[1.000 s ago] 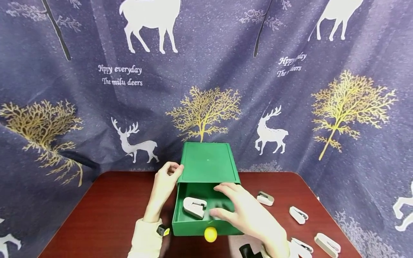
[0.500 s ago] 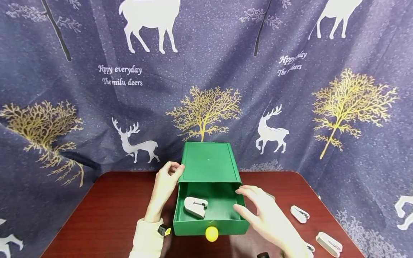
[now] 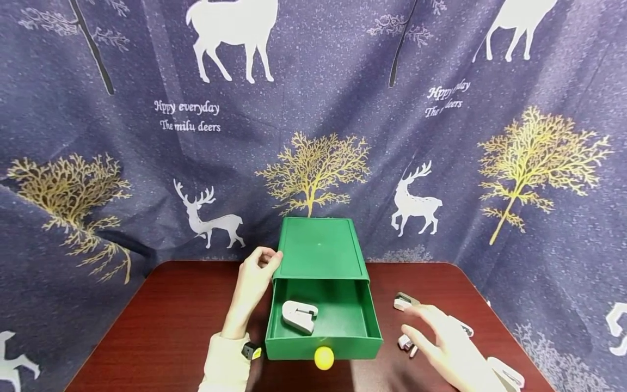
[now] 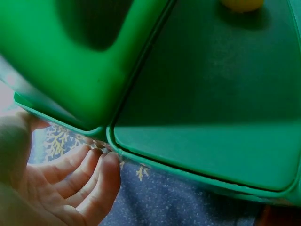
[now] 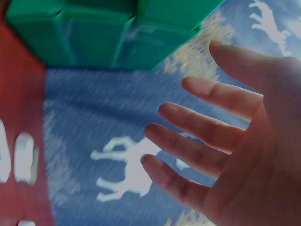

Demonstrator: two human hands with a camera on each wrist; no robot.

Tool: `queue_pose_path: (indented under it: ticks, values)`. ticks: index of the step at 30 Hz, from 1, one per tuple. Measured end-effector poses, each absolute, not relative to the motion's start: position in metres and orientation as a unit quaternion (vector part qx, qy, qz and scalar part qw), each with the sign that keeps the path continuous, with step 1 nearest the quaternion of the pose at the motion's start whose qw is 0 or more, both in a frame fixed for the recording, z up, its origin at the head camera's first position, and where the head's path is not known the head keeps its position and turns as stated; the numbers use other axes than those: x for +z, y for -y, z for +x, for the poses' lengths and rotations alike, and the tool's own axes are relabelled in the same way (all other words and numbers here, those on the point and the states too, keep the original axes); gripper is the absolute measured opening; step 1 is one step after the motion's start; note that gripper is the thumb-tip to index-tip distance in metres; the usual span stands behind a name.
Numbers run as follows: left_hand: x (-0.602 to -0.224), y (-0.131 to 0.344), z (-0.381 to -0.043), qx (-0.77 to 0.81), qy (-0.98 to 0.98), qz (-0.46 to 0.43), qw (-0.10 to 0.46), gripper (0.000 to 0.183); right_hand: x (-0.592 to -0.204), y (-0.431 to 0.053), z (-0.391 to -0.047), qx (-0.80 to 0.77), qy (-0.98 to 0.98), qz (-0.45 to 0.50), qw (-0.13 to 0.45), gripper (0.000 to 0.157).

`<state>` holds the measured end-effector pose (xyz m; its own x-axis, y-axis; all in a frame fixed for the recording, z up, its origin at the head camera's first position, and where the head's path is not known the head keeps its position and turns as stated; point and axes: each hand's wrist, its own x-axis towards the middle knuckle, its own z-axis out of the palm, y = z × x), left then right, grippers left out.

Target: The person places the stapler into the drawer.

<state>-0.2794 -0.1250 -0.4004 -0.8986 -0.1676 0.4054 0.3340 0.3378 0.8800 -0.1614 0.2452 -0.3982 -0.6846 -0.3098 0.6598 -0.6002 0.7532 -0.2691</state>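
The green drawer box (image 3: pixel 319 247) stands on the table with its drawer (image 3: pixel 323 348) pulled out; a yellow ball-shaped knob (image 3: pixel 324 358) is on the drawer's front. Inside the drawer, toward the left, lies a white stapler (image 3: pixel 299 317). My left hand (image 3: pixel 253 277) touches the box's left side with its fingertips; in the left wrist view its fingers (image 4: pixel 101 181) lie loosely bent along the edge. Right of the drawer, my right hand (image 3: pixel 448 340) hovers over the staplers with fingers spread and nothing in it, as the right wrist view also shows (image 5: pixel 202 136).
On the right half of the table lie several white staplers, such as one at the back (image 3: pixel 404 301) and one at the front right (image 3: pixel 506 373). Others are partly hidden by my right hand. A dark curtain (image 3: pixel 313 109) with deer and trees hangs behind the red-brown table (image 3: pixel 147 337).
My right hand has moved out of the drawer to the right, over the loose staplers. The left hand keeps its place at the box. The stapler in the drawer has not moved.
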Motion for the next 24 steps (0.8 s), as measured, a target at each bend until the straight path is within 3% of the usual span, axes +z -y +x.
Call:
queue_pose_path:
  ticks: [4,7,12,16,24]
  values:
    - [-0.402,0.124,-0.28,-0.578,0.785,-0.049,0.215,0.021,-0.415,-0.267,-0.164,0.224,0.884,0.239,0.333,0.039]
    - [-0.403,0.124,-0.28,-0.578,0.785,-0.051,0.215,0.022,-0.428,-0.283,-0.165,0.217,0.896,0.211,0.326,0.035]
    - [-0.404,0.123,-0.281,-0.581,0.783,-0.056,0.215,0.023,-0.443,-0.309,-0.159,0.229,0.945,0.113,0.203,0.029]
    - [-0.406,0.125,-0.28,-0.587,0.779,-0.057,0.213,0.024,-0.453,-0.324,-0.157,0.244,0.964,0.044,0.093,0.045]
    - [-0.405,0.124,-0.283,-0.586,0.779,-0.061,0.215,0.024,-0.466,-0.339,-0.155,0.239,0.969,-0.017,0.054,0.043]
